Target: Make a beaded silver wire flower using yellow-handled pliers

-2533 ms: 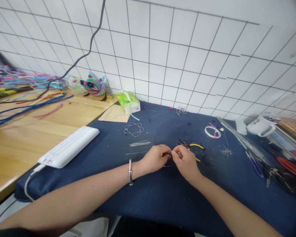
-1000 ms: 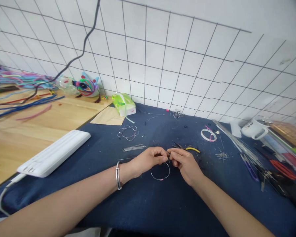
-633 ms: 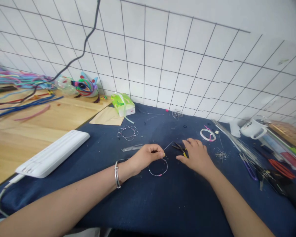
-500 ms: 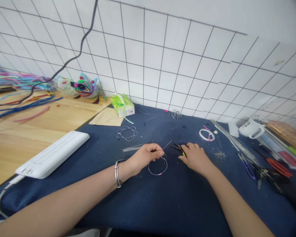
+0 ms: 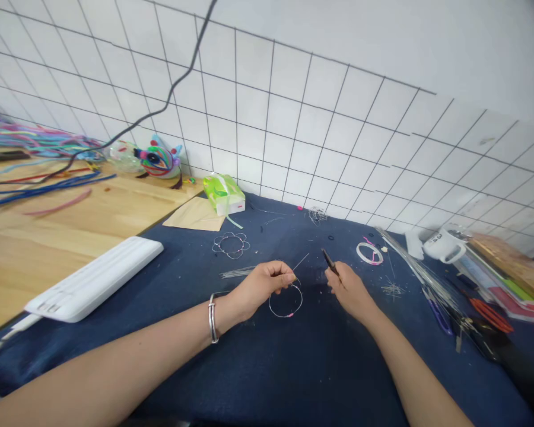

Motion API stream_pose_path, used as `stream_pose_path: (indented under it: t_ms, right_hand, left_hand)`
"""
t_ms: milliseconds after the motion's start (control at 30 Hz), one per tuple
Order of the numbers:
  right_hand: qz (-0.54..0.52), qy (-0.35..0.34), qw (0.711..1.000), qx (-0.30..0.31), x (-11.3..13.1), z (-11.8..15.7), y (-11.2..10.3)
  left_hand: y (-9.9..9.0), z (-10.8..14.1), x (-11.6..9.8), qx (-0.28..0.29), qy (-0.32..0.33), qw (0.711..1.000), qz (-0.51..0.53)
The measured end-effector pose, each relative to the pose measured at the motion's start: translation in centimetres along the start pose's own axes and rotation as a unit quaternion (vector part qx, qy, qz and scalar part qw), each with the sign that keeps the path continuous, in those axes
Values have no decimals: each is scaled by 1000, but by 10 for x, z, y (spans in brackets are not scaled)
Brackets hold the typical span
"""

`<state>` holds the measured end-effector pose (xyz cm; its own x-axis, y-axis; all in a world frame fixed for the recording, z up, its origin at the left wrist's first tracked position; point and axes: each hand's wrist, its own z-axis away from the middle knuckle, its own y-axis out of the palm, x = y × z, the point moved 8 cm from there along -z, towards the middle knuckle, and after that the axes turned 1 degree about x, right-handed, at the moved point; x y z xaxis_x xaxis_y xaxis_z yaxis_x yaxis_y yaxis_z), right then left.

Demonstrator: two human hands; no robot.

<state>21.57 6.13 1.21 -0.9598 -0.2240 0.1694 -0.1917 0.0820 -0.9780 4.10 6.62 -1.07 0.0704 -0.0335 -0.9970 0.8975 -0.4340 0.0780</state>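
My left hand (image 5: 271, 283) pinches a thin silver wire loop (image 5: 301, 302) between thumb and fingers. A small pink piece (image 5: 290, 315) sits low on the loop, and a straight wire end (image 5: 301, 261) sticks up past my fingertips to the right. My right hand (image 5: 349, 287) is wrapped round a pair of pliers (image 5: 329, 260), dark jaws pointing up and left, apart from the wire. The handles are mostly hidden in my palm. Beyond my left hand lie a flower-shaped wire piece (image 5: 231, 245) and a bundle of cut wires (image 5: 237, 273).
A white power strip (image 5: 98, 276) lies at left, with a tissue pack (image 5: 225, 194) and brown paper (image 5: 194, 214) behind. On the right are a tape roll (image 5: 369, 254), long wires (image 5: 409, 261), purple-handled scissors (image 5: 438, 314), orange-handled pliers (image 5: 489, 314) and a white mug (image 5: 445, 246).
My right hand has closed round the pliers and raised them from the cloth, turning their jaws more upward. My left hand keeps its pinch on the wire loop. The view has shifted slightly.
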Motion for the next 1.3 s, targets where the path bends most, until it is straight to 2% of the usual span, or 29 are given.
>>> stream_pose_path:
  t_ms: [100,167,433,800,1100,1300]
  right_hand:
    - [-185,-5,981,50,8,5,1]
    - [-229,-5,972,46,11,6,1]
    - [-225,-3,974,30,14,5,3]
    - [-193,-13,981,-3,18,5,-7]
    - [-172,-14,985,12,18,4,-3]
    - [-136,-18,991,0,21,6,-5]
  left_hand:
    - [1,0,-3,4,10,1000,4]
    - [2,0,-2,7,8,1000,1]
    - [3,0,1,13,3,1000,-9]
    - [4,1,2,13,-10,1000,-21]
    - [5,1,4,25,-7,1000,-10]
    - [8,1,4,46,-3,999,-20]
